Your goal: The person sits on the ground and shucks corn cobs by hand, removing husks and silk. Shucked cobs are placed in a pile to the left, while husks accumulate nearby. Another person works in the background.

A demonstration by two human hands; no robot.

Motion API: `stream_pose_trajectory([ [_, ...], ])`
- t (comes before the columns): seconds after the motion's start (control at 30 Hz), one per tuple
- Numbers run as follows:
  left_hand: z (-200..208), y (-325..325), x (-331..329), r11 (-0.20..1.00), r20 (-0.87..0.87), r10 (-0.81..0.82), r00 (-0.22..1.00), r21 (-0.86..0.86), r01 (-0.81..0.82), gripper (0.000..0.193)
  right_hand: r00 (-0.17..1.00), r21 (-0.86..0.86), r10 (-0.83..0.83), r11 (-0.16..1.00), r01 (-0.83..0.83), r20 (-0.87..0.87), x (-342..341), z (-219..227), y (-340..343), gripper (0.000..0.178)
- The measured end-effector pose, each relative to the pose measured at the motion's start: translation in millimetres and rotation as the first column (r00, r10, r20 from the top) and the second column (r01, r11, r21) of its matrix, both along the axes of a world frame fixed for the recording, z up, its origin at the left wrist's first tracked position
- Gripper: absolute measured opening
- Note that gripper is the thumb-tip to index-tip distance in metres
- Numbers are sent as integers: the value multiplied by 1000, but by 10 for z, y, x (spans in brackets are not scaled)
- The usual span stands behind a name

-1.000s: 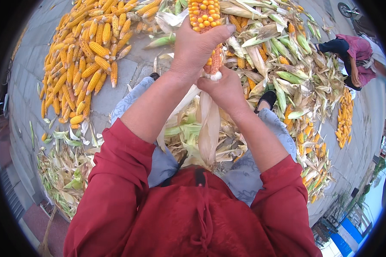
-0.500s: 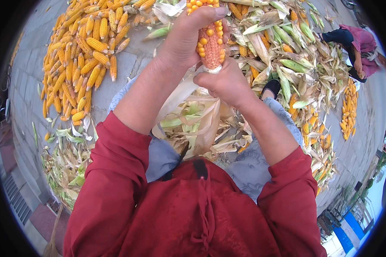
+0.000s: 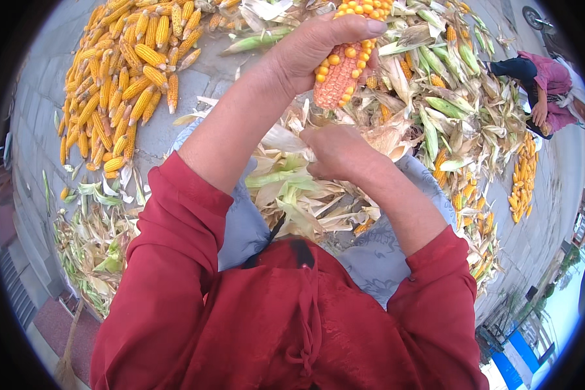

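Note:
An ear of corn (image 3: 340, 78) is tilted in my left hand (image 3: 313, 49), which is closed around it with the thumb across its front. Orange-yellow kernels cover its upper part; the lower part is mostly bare, pinkish cob with scattered kernels. Just below it, apart from the ear, my right hand (image 3: 344, 153) is closed on pale corn husk (image 3: 285, 140) that spreads out beside the fingers. Its fingertips are hidden. Between my knees lies a heap of dry and greenish husks (image 3: 296, 195).
A large pile of husked corn ears (image 3: 120, 84) covers the ground at left. Unhusked ears and husks (image 3: 448, 97) are heaped at right, with a smaller row of ears (image 3: 524, 179) beyond. A person in pink (image 3: 549, 84) is at far right. Loose husks (image 3: 101, 247) lie at lower left.
My right hand has moved down off the ear's base, pulling husk away. My left hand has moved right and slightly down with the ear, which now tilts more.

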State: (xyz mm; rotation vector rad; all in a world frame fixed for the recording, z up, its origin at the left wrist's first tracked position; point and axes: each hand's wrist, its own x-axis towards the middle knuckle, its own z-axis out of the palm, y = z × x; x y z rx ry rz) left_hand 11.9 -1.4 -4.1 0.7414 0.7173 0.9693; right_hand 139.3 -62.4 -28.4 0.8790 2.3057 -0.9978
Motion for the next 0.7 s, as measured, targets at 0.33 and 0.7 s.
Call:
stream_pose_trajectory([
  [0.33, -2, 49, 14, 996, 88, 47, 995, -73, -41, 43, 685, 163, -592, 694, 701, -424, 537, 39, 660, 38],
  [0.7, 47, -171, 511, 962, -708, 185, 682, 272, 22, 64, -335, -664, -632, 400, 631, -699, 554, 316, 900, 56],
])
